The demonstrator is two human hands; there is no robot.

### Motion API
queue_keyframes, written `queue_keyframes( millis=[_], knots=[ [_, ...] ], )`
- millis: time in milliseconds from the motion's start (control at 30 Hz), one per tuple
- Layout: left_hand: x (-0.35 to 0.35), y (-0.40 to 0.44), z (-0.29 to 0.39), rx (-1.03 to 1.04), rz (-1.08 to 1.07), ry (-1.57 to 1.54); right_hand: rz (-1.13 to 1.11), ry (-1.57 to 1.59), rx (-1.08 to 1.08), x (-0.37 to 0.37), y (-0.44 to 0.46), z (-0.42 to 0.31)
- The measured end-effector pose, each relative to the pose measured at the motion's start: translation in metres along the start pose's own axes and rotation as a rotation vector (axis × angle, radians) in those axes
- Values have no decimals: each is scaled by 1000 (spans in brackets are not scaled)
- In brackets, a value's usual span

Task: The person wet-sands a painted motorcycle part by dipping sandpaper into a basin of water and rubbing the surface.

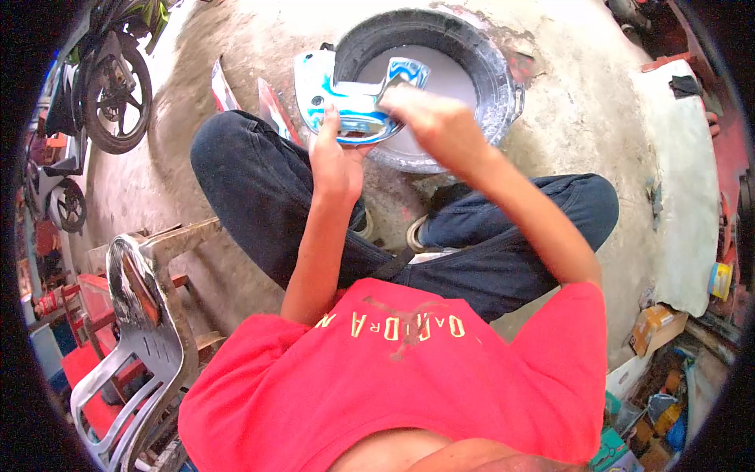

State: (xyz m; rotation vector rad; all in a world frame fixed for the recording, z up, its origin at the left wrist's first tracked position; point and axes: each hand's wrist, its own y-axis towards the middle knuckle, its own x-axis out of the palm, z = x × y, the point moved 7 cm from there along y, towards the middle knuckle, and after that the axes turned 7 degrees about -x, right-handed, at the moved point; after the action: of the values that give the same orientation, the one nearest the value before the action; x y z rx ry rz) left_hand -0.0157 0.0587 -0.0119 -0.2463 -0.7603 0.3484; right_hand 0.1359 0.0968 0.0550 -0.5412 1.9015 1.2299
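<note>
My left hand (336,161) grips the lower edge of a glossy white and blue motorcycle fairing panel (358,101), thumb on its face. The panel is held over the left side of a large round black basin (491,71) with cloudy whitish water in it. My right hand (436,126) is closed, its fingers pressed against the right part of the panel. Under those fingertips shows a small dark piece that looks like sandpaper (391,96); the hand covers much of it, and its edges are blurred.
Two red and white panels (275,110) lie on the concrete floor by my left knee. A motorcycle wheel (118,93) stands at the upper left. A metal chair (149,315) is at my left. A pale slab (680,197), a cardboard box (657,329) and clutter line the right side.
</note>
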Motion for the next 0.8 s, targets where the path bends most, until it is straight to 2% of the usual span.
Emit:
queue_keyframes(
  millis=[67,133,200,233,333,367,400,467,567,667,700,800],
  knots=[
    [8,-9,3,7,6,47,-68,-61,149,-3,-1,39],
    [10,-8,2,4,18,45,-101,-74,175,7,-8,48],
    [5,-3,5,13,40,48,-2,-58,29,11,-13,11],
    [2,-1,5,13,45,51,-13,59,72,11,-10,1],
    [-1,-1,3,-36,28,18,68,49,156,-8,-6,36],
    [2,-2,4,-51,3,26,87,103,374,-14,-8,63],
    [5,-3,4,-65,-21,29,202,181,488,-22,-14,86],
    [6,-2,4,-64,-18,20,308,217,545,-33,-21,111],
    [3,-1,3,-61,-26,24,279,738,846,-23,-28,115],
    [6,-3,4,-73,-29,24,244,776,728,-26,-24,107],
    [7,-3,4,-77,-32,23,257,713,639,-29,-22,107],
    [8,-5,5,-82,-9,14,147,507,604,-31,-23,114]
  ],
)
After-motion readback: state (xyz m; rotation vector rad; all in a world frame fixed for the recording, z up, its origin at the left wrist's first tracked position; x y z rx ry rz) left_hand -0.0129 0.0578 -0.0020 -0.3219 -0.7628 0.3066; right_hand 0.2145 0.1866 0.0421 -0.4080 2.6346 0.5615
